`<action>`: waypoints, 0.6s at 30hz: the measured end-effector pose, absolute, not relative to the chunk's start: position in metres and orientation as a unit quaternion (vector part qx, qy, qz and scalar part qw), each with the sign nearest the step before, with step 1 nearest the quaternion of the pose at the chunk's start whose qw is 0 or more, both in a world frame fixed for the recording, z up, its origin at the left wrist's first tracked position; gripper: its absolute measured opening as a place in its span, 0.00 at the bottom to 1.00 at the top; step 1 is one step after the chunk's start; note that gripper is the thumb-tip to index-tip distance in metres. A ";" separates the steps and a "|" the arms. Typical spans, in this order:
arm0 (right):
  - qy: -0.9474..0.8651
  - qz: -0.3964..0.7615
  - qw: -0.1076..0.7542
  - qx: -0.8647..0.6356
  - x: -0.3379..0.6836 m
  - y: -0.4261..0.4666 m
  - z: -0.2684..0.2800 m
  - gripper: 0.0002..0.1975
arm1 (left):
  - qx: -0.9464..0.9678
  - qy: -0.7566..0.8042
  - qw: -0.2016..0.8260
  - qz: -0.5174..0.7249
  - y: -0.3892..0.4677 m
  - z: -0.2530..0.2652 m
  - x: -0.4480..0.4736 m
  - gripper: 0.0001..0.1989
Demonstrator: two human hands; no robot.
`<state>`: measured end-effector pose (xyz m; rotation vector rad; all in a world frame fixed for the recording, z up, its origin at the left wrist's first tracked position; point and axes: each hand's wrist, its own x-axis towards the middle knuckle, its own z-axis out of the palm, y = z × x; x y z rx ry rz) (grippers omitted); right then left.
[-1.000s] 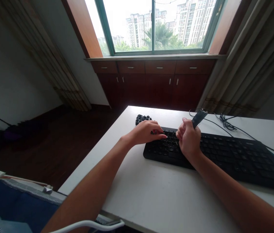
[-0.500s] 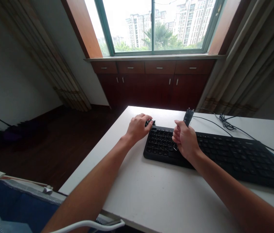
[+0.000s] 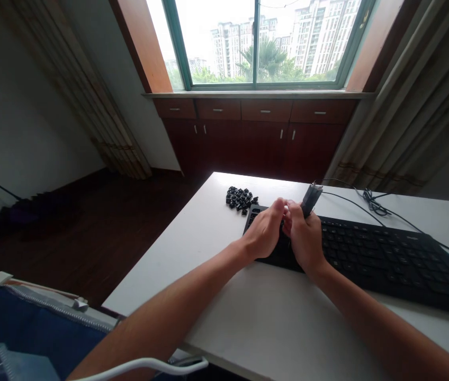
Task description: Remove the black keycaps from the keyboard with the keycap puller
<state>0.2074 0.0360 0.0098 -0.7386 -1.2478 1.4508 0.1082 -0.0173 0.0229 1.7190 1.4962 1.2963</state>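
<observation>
If my right hand bears down, I think the keyboard could slide on the white table. That hand is closed around a dark-handled tool, tilted up; a slip of it might scratch the keys. My left hand is curled in, its fingertips meeting or nearly meeting my right; I cannot tell whether it pinches anything, and a small piece there could drop. A careless sweep of it might scatter the loose black keycaps.

The keyboard lies beneath both hands, its left end under my left and the rest running right. Past its far left corner, the keycaps sit piled toward the table's far left corner.
</observation>
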 end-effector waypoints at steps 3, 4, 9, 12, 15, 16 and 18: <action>-0.553 0.578 0.523 -0.293 0.210 0.034 0.013 0.17 | 0.628 0.535 0.269 0.498 -0.021 0.020 0.121 0.37; -0.563 0.575 0.526 -0.277 0.211 0.032 0.014 0.17 | 0.633 0.530 0.256 0.503 -0.021 0.019 0.124 0.36; -0.565 0.562 0.546 -0.259 0.215 0.027 0.017 0.19 | 0.672 0.506 0.222 0.493 -0.024 0.013 0.129 0.41; -0.561 0.545 0.560 -0.274 0.214 0.026 0.017 0.20 | 0.665 0.508 0.220 0.501 -0.022 0.009 0.132 0.44; -0.551 0.546 0.565 -0.281 0.213 0.029 0.018 0.21 | 0.665 0.509 0.219 0.501 -0.021 0.010 0.131 0.42; -0.537 0.551 0.571 -0.286 0.212 0.032 0.019 0.21 | 0.674 0.504 0.226 0.490 -0.020 0.012 0.128 0.43; -0.496 0.583 0.577 -0.285 0.211 0.037 0.021 0.22 | 0.703 0.494 0.249 0.447 -0.019 0.016 0.119 0.48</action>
